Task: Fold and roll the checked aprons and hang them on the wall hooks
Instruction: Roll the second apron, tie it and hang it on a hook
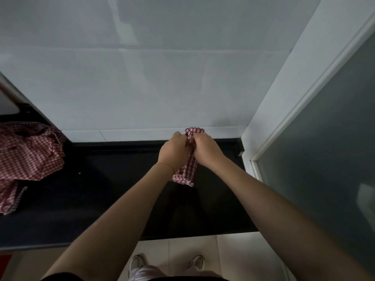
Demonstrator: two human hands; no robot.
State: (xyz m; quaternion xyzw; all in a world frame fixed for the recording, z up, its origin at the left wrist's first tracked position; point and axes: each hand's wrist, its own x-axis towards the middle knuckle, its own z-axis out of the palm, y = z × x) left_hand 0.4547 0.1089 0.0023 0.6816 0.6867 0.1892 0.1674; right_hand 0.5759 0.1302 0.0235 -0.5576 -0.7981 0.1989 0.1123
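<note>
A red-and-white checked apron [187,171] is rolled into a tight bundle and held upright above the black counter [101,189], near its back right. My left hand [173,152] grips the roll from the left and my right hand [205,150] grips it from the right; both sets of fingers curl round its upper part. The top of the roll pokes out above my knuckles and its lower end hangs below my wrists. A second checked apron [28,159] lies crumpled on the counter at the far left. No wall hooks are in view.
A white tiled wall [162,78] rises behind the counter. A white door frame with a frosted glass panel [324,159] stands close on the right. A pale object [8,102] sits at the far left edge. Beige floor tiles and my shoes show below.
</note>
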